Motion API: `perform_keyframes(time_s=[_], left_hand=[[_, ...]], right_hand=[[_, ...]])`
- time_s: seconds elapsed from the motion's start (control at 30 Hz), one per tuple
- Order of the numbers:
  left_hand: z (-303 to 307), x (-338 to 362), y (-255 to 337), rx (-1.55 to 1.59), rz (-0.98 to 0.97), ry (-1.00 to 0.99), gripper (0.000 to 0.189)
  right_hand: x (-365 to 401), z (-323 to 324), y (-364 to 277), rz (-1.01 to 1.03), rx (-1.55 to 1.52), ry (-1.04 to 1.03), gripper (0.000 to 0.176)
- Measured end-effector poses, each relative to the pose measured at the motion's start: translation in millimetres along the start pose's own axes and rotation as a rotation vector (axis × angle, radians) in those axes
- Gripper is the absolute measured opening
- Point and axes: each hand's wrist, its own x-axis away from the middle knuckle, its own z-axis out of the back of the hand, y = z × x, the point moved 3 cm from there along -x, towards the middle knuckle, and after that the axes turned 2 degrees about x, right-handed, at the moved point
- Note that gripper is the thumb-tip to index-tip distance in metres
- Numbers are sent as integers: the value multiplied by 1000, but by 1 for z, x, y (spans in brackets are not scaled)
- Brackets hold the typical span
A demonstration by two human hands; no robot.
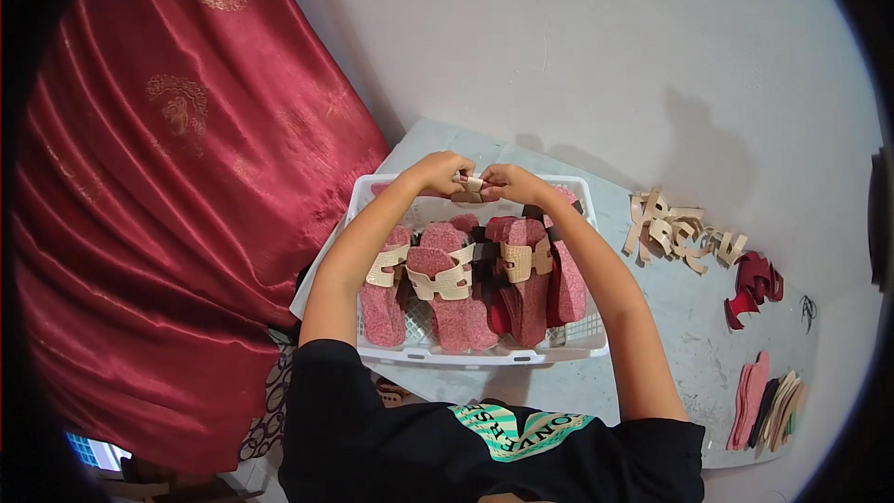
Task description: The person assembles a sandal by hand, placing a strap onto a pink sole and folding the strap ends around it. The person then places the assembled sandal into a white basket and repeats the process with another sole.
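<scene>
Both my hands meet over the far rim of a white plastic basket. My left hand and my right hand pinch a small beige strap piece between them. Below my forearms the basket holds several red glitter sandal soles, some with beige straps fitted across them.
The basket sits on a pale grey table against a white wall. A heap of loose beige straps and some red straps lie to the right. A stack of flat soles rests near the right front edge. A red curtain hangs at left.
</scene>
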Motion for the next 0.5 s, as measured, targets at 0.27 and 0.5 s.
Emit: perform_keyframes(time_s=[0.27,0.5], left_hand=[[-39,-11,-12,-275,90,-74,18],[-69,-14,-20,-210,29,60,20]], right_hand=[[9,16,12,22,169,15,31],[17,30,23,28,144,73,30]])
